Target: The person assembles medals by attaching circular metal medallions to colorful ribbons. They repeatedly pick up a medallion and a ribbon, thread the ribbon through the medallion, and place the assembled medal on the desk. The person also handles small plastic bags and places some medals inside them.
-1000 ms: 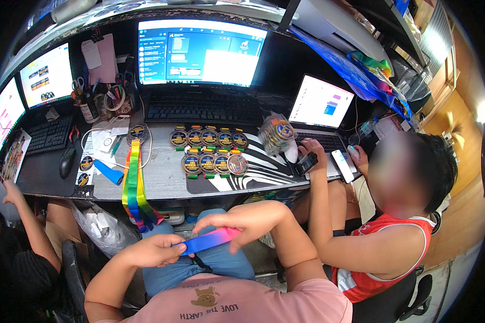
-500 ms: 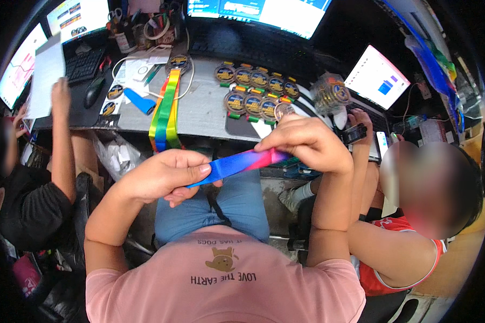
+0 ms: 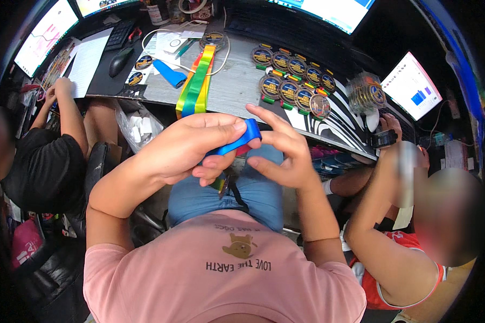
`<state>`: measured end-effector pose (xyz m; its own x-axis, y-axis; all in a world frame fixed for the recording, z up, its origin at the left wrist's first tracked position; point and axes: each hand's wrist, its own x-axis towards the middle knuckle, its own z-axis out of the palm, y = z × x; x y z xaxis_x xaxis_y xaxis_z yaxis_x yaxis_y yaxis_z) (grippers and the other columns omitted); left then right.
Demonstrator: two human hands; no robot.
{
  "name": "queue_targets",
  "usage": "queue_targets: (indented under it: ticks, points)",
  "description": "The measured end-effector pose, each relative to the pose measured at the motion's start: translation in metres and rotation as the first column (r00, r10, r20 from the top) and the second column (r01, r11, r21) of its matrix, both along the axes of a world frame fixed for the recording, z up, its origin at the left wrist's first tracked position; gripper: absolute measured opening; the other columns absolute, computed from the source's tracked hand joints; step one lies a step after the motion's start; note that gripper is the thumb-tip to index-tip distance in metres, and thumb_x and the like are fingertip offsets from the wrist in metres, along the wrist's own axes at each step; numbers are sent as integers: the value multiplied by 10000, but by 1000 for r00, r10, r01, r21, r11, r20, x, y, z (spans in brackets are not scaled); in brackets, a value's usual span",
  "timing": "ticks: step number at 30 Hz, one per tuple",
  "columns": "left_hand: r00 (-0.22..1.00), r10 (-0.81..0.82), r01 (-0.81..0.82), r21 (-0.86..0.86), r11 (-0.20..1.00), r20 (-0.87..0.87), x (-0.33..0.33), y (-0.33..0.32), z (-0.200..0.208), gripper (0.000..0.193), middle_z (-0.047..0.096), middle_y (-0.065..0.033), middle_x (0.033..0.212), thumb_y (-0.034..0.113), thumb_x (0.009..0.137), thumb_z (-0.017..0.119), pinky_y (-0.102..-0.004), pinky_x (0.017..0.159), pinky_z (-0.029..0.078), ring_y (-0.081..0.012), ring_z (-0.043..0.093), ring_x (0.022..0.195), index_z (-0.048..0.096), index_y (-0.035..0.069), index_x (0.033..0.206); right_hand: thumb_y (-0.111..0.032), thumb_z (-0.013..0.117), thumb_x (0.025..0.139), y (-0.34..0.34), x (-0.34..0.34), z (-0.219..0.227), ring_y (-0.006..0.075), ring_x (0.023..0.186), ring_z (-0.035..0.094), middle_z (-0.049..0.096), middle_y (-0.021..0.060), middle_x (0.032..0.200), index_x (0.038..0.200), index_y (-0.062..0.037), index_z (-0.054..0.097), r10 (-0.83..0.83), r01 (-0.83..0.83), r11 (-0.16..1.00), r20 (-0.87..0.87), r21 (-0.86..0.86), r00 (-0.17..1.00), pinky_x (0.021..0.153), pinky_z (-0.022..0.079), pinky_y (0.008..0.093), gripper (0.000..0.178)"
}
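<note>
My left hand (image 3: 191,142) is closed on a blue ribbon (image 3: 233,145), pinching it between thumb and fingers above my lap. The ribbon curls into a loop at its right end, and a bit of red shows beneath it. My right hand (image 3: 288,153) has its fingers spread, with one fingertip touching the loop; whether that finger is inside it I cannot tell. Beyond my hands, a medal (image 3: 213,39) lies on the desk with a green, yellow and orange ribbon (image 3: 200,81) hanging over the front edge.
Two rows of round medals (image 3: 287,89) lie on the grey desk (image 3: 229,70). A clear bag of medals (image 3: 367,92) stands to their right. A folded blue ribbon (image 3: 168,73), a mouse (image 3: 121,62) and a white cable are at left. Co-workers sit close on both sides.
My right hand has let go of the ribbon and spread its fingers. The stretched ribbon is now curled into a loop at my left hand. The view has shifted, and the left co-worker's paper lies lower.
</note>
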<state>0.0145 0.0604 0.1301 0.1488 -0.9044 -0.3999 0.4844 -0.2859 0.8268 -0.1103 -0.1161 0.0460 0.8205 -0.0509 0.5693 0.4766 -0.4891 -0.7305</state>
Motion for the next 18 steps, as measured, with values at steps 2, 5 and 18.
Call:
queue_targets:
  ticks: [2, 5, 18]
  points:
    - [1000, -8, 8, -6, 1000, -20, 4, 2, -1, 339, 416, 31, 550, 311, 1012, 456, -210, 411, 345, -51, 364, 408, 592, 1, 1033, -102, 799, 695, 18, 0, -18, 397, 1177, 557, 555, 262, 1278, 922, -37, 609, -160, 147, 985, 152, 95, 975, 986, 422, 429, 303]
    - [999, 13, -13, -3, 1000, -43, 2, 0, -6, 330, 423, 26, 554, 307, 1012, 460, -212, 412, 351, -55, 373, 410, 586, 3, 1031, -29, 778, 726, 47, 6, -38, 391, 1093, 613, 598, 289, 1182, 867, -41, 513, -369, 255, 894, 281, 370, 886, 904, 485, 403, 300]
    - [1000, -9, 9, 18, 1000, -7, 2, -7, -11, 294, 435, 21, 557, 297, 1010, 462, -210, 410, 356, -60, 385, 411, 570, 26, 977, 40, 655, 627, 26, 4, -65, 299, 786, 617, 664, 143, 1016, 788, -22, 646, -454, 557, 818, 436, -141, 777, 695, 503, 358, 172]
